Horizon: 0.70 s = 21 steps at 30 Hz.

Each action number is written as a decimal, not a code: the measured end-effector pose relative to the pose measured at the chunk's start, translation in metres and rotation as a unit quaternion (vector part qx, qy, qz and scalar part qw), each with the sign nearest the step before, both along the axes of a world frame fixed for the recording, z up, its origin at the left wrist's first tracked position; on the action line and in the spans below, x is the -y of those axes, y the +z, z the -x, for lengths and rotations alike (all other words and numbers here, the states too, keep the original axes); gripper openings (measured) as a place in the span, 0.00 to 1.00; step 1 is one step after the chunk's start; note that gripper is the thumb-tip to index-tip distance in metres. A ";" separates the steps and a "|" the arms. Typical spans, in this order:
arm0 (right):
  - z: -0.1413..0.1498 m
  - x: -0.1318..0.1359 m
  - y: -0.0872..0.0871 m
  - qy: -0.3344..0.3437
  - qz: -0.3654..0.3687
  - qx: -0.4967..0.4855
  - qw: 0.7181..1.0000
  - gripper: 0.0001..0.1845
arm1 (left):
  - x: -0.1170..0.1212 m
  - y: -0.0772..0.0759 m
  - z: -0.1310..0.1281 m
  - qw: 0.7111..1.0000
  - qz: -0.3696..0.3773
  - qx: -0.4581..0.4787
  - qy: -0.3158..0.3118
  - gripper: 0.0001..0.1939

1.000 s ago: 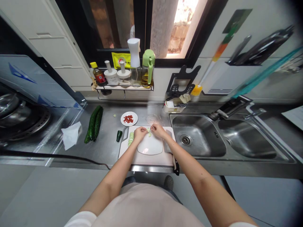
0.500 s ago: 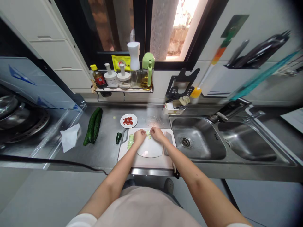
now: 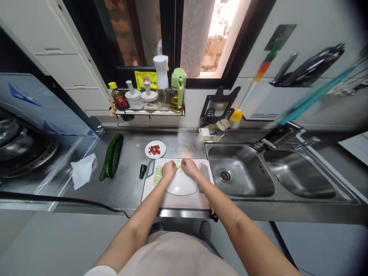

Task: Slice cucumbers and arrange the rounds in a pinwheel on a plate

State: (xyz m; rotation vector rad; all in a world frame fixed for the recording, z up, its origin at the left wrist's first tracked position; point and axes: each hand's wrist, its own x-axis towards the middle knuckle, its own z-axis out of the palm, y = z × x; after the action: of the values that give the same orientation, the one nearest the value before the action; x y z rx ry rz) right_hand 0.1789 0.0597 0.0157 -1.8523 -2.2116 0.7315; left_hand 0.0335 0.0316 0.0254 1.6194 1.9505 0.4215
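Observation:
Over the far part of a white plate (image 3: pixel 181 188), my left hand (image 3: pixel 169 170) and my right hand (image 3: pixel 189 167) face each other with fingers pinched. A few thin pale-green cucumber slices (image 3: pixel 179 166) lie between the fingertips, and each hand appears to pinch the edge of one. The plate rests on a light cutting board (image 3: pixel 184 202). Left of it on the board is an overlapping row of cucumber slices (image 3: pixel 157 176). A knife lies along the board's right side, its broad blade (image 3: pixel 203 174) partly behind my right forearm and its dark handle (image 3: pixel 214 217) past the front edge.
A dark green cucumber end (image 3: pixel 143 171) sits left of the board. Behind is a small plate (image 3: pixel 148 153) of chopped red pieces. Whole cucumbers (image 3: pixel 112 156) and a white tissue (image 3: pixel 83 170) lie farther left. A double sink (image 3: pixel 241 172) adjoins the right; a condiment shelf (image 3: pixel 149 112) hangs behind.
Both hands stay pinched at the slices over the plate, with only slight finger movement. The whole view has shifted a little downward.

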 end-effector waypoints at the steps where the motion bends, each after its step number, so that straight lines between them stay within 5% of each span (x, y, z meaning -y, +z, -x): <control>1: 0.000 0.000 0.000 0.000 0.001 0.004 1.000 0.10 | 0.000 0.000 0.000 1.000 0.001 -0.004 -0.002 0.09; 21: 0.004 0.001 0.010 0.022 0.005 0.068 0.997 0.11 | -0.001 0.002 -0.004 0.997 -0.004 -0.063 -0.044 0.11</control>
State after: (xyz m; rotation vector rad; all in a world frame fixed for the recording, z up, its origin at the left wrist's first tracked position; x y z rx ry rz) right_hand 0.1749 0.0586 0.0252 -1.9166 -2.3434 0.6415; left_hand 0.0371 0.0323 0.0271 1.7677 1.9605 0.2997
